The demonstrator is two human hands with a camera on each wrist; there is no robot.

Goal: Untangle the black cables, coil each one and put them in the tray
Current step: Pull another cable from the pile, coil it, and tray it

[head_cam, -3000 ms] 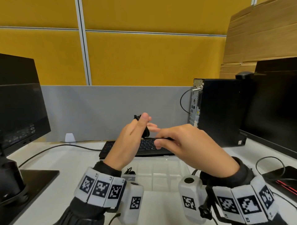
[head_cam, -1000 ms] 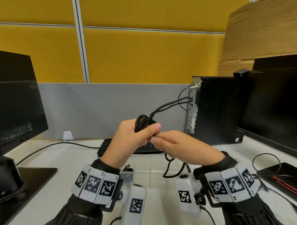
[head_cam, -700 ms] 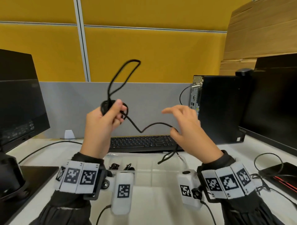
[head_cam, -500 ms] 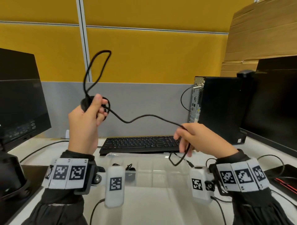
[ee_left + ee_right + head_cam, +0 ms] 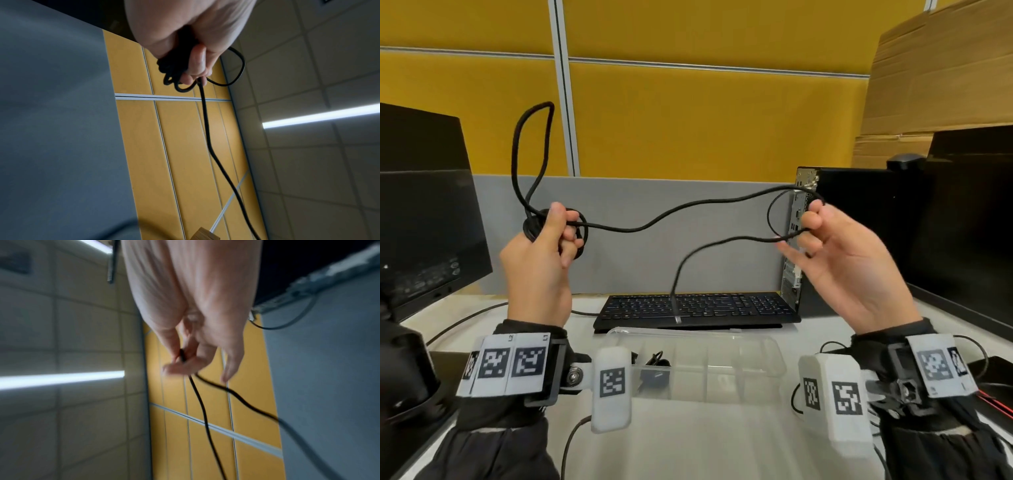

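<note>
**Cable strung between my two hands, half coiled**

Cable (image 5: 681,210) is what I have in both hands, raised above the counter (image 5: 709,442). My left hand (image 5: 541,260) has its fingers curled round a small bundle of finished turns; the left wrist view shows those loops bunched against my palm with one strand running away from them. A tall loose loop stands above that fist. My right hand (image 5: 849,263) pinches the strand between thumb and forefinger, the other fingers spread and relaxed, holding nothing. From that pinch a loose tail drops down toward the keyboard (image 5: 698,306), below and between my hands.

It looks light and limp to me: the span sags between my hands under its own weight and keeps soft bends where it was wound. I judge it thin and smooth enough to slide through a loose pinch, which helps me feed it, but the bundle will likely spring open if my left fingers ease off. So I would keep the left grip across all the turns at once, and take hold with my right just beyond the bundle for each new turn, not far out on the tail.

The clear tray (image 5: 709,363) sits below my hands, near my wrists, with some dark cabling already lying at its left end.
</note>
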